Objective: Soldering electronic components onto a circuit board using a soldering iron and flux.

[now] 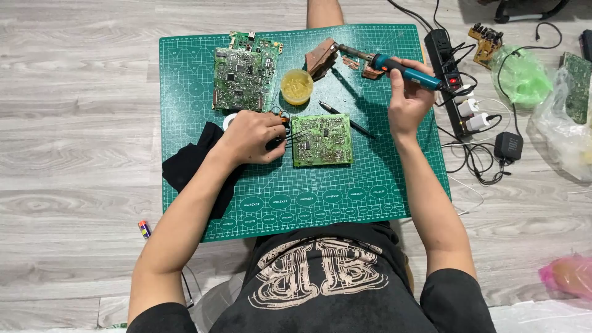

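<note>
The person sits on the floor over a green cutting mat (370,185), and everything is easiest placed from the small green circuit board (322,140) lying near its middle. The left hand (253,137) rests just left of that board, fingers closed around tweezers (290,137) whose tips reach onto the board's left edge. The right hand (408,98) is raised up and to the right of the board, closed on the blue handle of a soldering iron (394,66), its tip pointing away toward a brown sponge holder (322,57) beyond the board. A yellow pot of flux (296,86) sits just above the board, a larger circuit board (245,73) further up-left. To me the iron looks parked between joints; bringing it in would call for steady tweezers and a careful tip on the pads.
</note>
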